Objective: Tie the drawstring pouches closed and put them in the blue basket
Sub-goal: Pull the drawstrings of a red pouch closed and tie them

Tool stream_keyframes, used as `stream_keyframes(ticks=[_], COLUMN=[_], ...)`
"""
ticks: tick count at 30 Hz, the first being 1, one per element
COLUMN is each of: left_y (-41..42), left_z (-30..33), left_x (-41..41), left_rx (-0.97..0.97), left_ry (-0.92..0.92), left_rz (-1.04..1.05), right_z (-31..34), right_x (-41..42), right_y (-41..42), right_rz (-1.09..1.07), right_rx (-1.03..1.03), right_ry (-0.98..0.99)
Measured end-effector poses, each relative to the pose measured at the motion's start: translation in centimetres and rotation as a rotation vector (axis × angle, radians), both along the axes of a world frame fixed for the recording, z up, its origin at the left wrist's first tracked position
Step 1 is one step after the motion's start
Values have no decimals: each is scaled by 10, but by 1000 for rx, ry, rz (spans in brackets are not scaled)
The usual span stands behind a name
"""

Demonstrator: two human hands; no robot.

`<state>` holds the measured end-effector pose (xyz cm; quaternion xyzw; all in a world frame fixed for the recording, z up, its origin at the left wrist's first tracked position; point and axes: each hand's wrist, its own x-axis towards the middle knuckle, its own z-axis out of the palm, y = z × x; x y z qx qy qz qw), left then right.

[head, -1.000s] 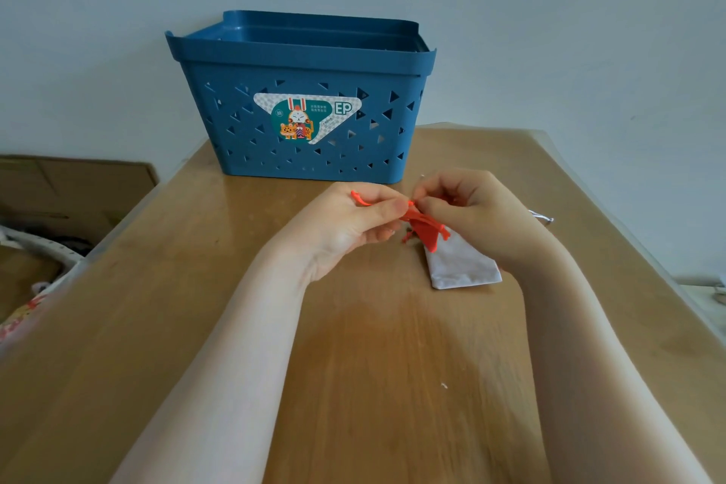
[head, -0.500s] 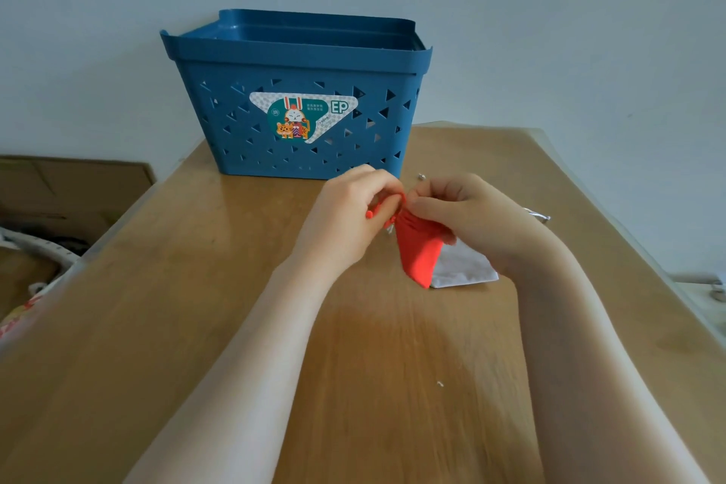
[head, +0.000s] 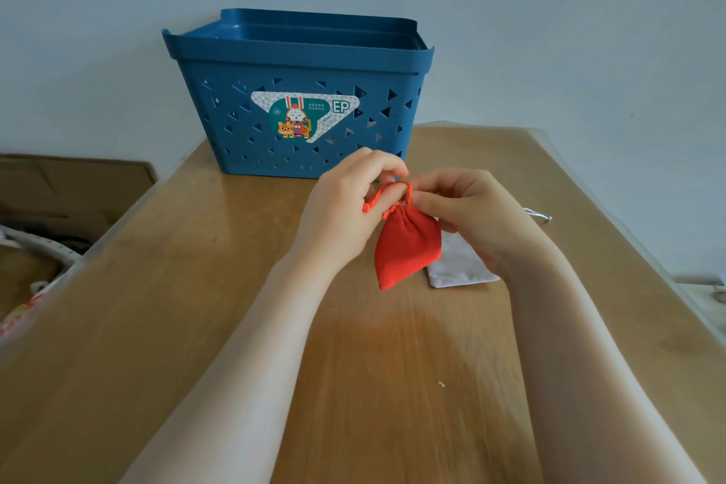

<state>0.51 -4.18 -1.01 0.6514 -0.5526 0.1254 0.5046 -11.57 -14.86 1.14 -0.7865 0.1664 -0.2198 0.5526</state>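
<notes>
Pinching red cord point(head: 387, 189) | both hands' fingers point(head: 387, 169) curled | red pouch point(head: 406, 249) hangs below

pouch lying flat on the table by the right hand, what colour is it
White, or very pale grey: the flat pouch, seen in the head view.

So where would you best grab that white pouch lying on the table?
Probably by its near end, from the front: the white pouch lies flat on the table, that corner juts out bare, while the right hand covers the rest. A pinch on the edge suits flat cloth.
</notes>
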Motion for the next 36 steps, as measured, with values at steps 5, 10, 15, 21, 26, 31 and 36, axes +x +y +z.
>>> stream_keyframes(ticks=[5,10,15,21,26,31,36], left_y=[6,-2,-11,-4,-1,1,5], left_z=[5,0,-2,1,3,4,2], left_x=[0,-7,-20,-12,-9,-7,5], left_rx=[186,188,121,108,104,101,151], left_ry=[278,549,596,413,400,388,424], left_rz=[-175,-157,2,132,106,75,89], right_z=[0,-7,-10,-1,2,3,2], right_x=[-2,8,15,8,6,10,6], right_y=[-2,1,16,6,3,4,-1], right_rz=[-21,-264,-270,-128,-60,-65,-118], right_rx=[-179,-749,-764,-380,85,551,881], right_ry=[28,-78,-109,163,-116,-277,-355])
